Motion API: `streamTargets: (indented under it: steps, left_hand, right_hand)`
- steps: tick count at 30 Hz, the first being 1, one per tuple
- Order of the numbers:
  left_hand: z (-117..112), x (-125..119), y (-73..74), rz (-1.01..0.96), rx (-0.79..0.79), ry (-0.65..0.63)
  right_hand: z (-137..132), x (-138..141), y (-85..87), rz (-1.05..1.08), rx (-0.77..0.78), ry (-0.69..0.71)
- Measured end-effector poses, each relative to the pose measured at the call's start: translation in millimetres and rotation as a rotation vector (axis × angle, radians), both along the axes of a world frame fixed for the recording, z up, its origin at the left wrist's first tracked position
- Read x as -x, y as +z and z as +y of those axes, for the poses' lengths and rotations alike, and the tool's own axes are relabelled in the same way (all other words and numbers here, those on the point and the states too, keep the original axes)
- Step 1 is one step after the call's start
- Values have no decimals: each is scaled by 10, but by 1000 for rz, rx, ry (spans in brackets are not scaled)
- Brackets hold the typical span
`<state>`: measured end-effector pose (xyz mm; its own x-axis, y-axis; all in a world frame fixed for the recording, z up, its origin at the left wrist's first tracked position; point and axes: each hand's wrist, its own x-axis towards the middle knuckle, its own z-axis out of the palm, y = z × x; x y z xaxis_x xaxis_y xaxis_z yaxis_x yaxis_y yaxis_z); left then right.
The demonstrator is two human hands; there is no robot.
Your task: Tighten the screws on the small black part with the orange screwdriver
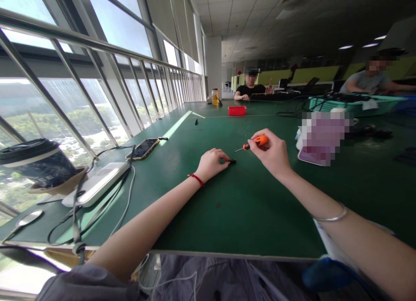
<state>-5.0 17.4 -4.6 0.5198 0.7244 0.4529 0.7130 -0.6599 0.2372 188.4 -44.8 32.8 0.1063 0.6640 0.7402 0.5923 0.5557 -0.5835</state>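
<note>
Left hand (pixel 212 164): thumb and fingertips pinch the left end of a small black part (pixel 232 161), which lies on the green tabletop (pixel 208 227), well in from the near edge. Right hand (pixel 272 153): thumb and fingers close around the handle of an orange-and-black screwdriver (pixel 261 140), held above the surface.

Key relation: the black part lies directly off the left fingertips, its long axis running roughly parallel to the near edge, its free end toward the right hand. The left hand is the nearer, in contact with it; the right stands apart, toward the right edge. The screwdriver's shank slopes down and leftward, its tip just beside the part and apart from it; whether above it or on its far side cannot be told.

Surroundings: along the left edge, a phone (pixel 145 148) and a white device (pixel 103 184) lie among cables (pixel 130 192). Farther in rests a second black piece (pixel 196 122); toward the far edge stand a red bin (pixel 237 111) and a jar (pixel 215 97), with a teal basket (pixel 386 104) toward the far right corner. A co-worker (pixel 248 91) sits at the far edge.
</note>
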Motion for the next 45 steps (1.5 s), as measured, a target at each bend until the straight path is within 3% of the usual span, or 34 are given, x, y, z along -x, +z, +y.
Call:
streamTargets:
  steps: [14,30,36,45]
  left_hand:
    - [43,12,-31,10,-20,-9]
    - [26,10,-35,-26,-2,30]
    - [47,10,-57,37,36,-42]
    - [33,-4,-52,6,46,-8]
  right_hand:
    - [-66,8,38,-22,-91,8]
    - [-93,53,35,-102,-59,33]
    - [-64,48,10,-110,-29,63]
    - [-75,67,8,-105,-32,67]
